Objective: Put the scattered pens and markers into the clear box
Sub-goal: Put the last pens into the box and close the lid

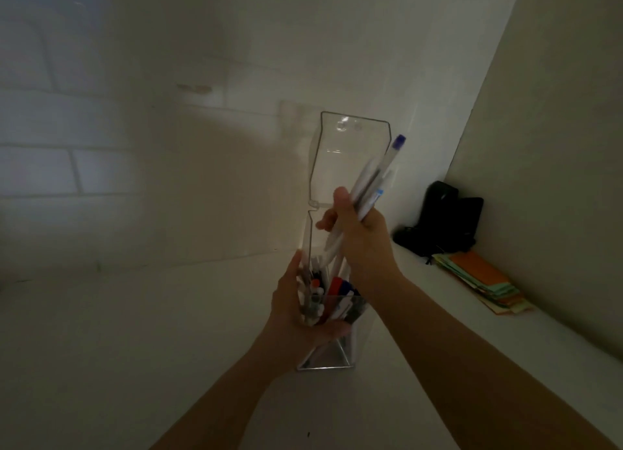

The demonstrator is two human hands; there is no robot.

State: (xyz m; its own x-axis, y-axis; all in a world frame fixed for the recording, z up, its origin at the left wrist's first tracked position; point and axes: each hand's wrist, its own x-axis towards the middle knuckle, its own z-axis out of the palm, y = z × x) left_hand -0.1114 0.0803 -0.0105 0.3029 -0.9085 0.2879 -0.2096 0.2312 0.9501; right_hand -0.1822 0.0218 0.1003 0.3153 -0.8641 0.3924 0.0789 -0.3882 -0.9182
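The clear box (328,357) is lifted off the white table and tilted, its hinged lid (350,152) standing open upward. My left hand (303,314) grips the box from the left and below. Several pens and markers (333,292) lie inside it, with red, blue, orange and black caps showing. My right hand (362,237) is shut on a bundle of white pens (374,186), one with a blue cap pointing up to the right. The lower ends of these pens reach down into the box's opening.
A black pouch (441,220) sits in the far right corner against the wall. A stack of orange, green and tan papers (482,282) lies next to it along the right wall. The white table (135,331) spreads to the left, under dim light.
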